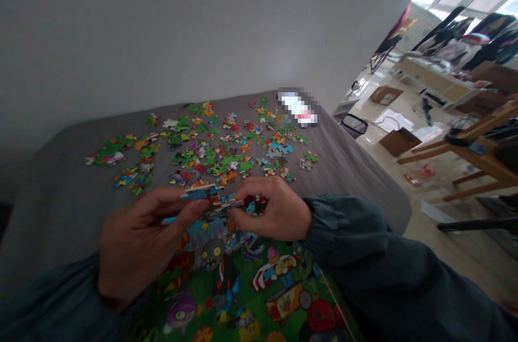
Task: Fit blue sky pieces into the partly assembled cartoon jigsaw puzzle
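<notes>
In the lower middle of the frame we see our two hands meeting over a grey tabletop [60, 196]. Our left hand [137, 245] comes from the lower left, and its thumb and first fingers are closed on a small cluster of joined puzzle pieces [202, 192], mostly blue, which it holds just above the surface. Our right hand [271, 211] comes from the lower right in a dark sleeve [396, 277], and its fingers are pinched on a second small puzzle piece [234, 203], which touches the right edge of the cluster; the picture is a little blurred here, so we cannot tell if the two parts are already locked together. Directly below the hands, in the bottom centre, lies the finished part of the puzzle [243, 288], a colourful cartoon picture with green ground, and the hands partly cover its upper edge. Behind the hands, in the centre of the frame, many loose puzzle pieces [218, 148] are spread over the tabletop, well apart from the fingers. At the far edge of the tabletop, right of centre, there is a small white object [298, 107] that is pixelated. In the upper right we see a bright floor with cardboard boxes [399, 141] and wooden furniture [477, 153].
</notes>
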The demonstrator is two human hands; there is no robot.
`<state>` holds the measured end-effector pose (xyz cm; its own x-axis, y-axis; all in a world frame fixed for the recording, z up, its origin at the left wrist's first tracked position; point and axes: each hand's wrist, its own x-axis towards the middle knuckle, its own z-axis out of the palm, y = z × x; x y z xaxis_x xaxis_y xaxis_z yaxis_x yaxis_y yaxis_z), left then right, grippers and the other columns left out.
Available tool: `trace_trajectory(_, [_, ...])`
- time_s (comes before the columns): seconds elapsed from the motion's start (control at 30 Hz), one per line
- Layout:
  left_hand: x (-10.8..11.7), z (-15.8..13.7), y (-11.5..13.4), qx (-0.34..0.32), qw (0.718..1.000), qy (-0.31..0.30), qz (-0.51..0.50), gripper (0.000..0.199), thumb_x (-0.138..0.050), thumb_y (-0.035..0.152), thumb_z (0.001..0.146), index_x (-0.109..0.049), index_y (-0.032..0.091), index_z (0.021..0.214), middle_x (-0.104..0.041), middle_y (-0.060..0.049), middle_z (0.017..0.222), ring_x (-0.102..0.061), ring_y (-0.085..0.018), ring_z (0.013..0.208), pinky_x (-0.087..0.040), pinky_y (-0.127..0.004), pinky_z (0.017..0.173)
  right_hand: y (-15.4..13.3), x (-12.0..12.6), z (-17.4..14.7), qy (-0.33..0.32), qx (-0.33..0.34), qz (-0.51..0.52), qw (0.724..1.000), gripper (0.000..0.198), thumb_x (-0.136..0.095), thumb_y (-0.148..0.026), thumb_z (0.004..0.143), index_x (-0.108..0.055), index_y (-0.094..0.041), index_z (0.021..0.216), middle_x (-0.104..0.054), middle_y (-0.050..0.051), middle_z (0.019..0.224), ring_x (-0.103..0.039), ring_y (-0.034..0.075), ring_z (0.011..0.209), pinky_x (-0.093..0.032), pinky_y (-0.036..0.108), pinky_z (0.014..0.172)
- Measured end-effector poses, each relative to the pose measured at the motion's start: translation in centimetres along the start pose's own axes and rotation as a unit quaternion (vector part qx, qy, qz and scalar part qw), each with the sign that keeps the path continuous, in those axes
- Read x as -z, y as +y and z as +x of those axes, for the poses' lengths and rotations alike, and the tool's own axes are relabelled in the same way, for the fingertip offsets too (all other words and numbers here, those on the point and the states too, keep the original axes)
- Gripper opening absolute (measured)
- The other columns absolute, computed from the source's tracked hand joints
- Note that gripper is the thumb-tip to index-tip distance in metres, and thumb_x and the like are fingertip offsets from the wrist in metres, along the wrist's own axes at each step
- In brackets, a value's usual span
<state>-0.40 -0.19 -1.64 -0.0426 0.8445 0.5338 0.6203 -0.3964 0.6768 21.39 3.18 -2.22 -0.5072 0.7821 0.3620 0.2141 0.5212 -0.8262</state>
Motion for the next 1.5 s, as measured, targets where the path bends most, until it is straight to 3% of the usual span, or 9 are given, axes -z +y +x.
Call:
trace_trajectory(0.47, [-0.2,0.2,0.8,0.021,1.000,0.016,-0.016,0.013,-0.071,0.033,0.085,-0.070,0.032,0.072,-0.078,0.011,0.061,-0.074,-0.013,0.048,-0.055,-0.013,0.042,-0.1,0.0,-0.1,0.009,0.002,-0.011,1.000,0.015,-0.070,-0.029,0.085,-0.069,-0.018,0.074,-0.069,0.000,0.070,-0.061,0.010,0.064,-0.045,0.023,0.062])
trace_trajectory(0.67, [0.0,-0.1,0.5,0.005,0.999,0.030,0.015,0.015,-0.074,0.034,0.084,-0.070,0.029,0.071,-0.077,0.010,0.059,-0.071,-0.010,0.044,-0.038,-0.010,0.030,-0.2,-0.2,-0.1,0.028,0.015,-0.017,0.999,0.016,-0.070,-0.028,0.083,-0.068,-0.018,0.072,-0.068,0.000,0.068,-0.060,0.010,0.063,-0.045,0.023,0.063])
trace_trajectory(0.87, [0.3,-0.3,0.2,-0.027,0.997,0.040,0.053,0.023,-0.072,0.039,0.088,-0.068,0.029,0.068,-0.072,0.011,0.053,-0.066,-0.009,0.040,-0.040,-0.011,0.033,-0.4,-0.1,0.0,0.009,-0.019,0.008,1.000,0.017,-0.072,-0.030,0.083,-0.067,-0.018,0.071,-0.066,-0.001,0.067,-0.055,0.008,0.059,-0.046,0.022,0.062])
trace_trajectory(1.07, [0.3,0.1,0.8,-0.036,0.996,0.044,0.062,0.027,-0.072,0.041,0.086,-0.066,0.027,0.063,-0.068,0.010,0.049,-0.056,-0.007,0.032,-0.025,-0.012,0.026,-0.4,-0.2,-0.1,0.018,-0.020,0.009,1.000,0.016,-0.072,-0.028,0.082,-0.068,-0.018,0.071,-0.066,-0.002,0.066,-0.054,0.008,0.057,-0.044,0.021,0.060])
trace_trajectory(1.4, [0.2,0.5,1.6,-0.021,0.996,0.059,0.067,0.034,-0.071,0.043,0.083,-0.059,0.027,0.056,-0.050,0.013,0.035,-0.037,-0.005,0.022,-0.019,-0.013,0.024,-0.2,-0.3,-0.1,0.008,-0.035,0.015,0.999,0.017,-0.073,-0.029,0.082,-0.067,-0.018,0.071,-0.066,-0.002,0.068,-0.055,0.008,0.059,-0.045,0.021,0.062])
trace_trajectory(1.5, [0.2,0.4,1.4,-0.021,0.996,0.053,0.063,0.035,-0.072,0.044,0.083,-0.058,0.026,0.056,-0.055,0.013,0.037,-0.037,-0.005,0.022,-0.021,-0.013,0.024,-0.2,-0.3,-0.1,0.006,-0.025,0.028,0.999,0.017,-0.073,-0.028,0.083,-0.067,-0.018,0.071,-0.066,-0.001,0.067,-0.057,0.009,0.061,-0.046,0.021,0.062])
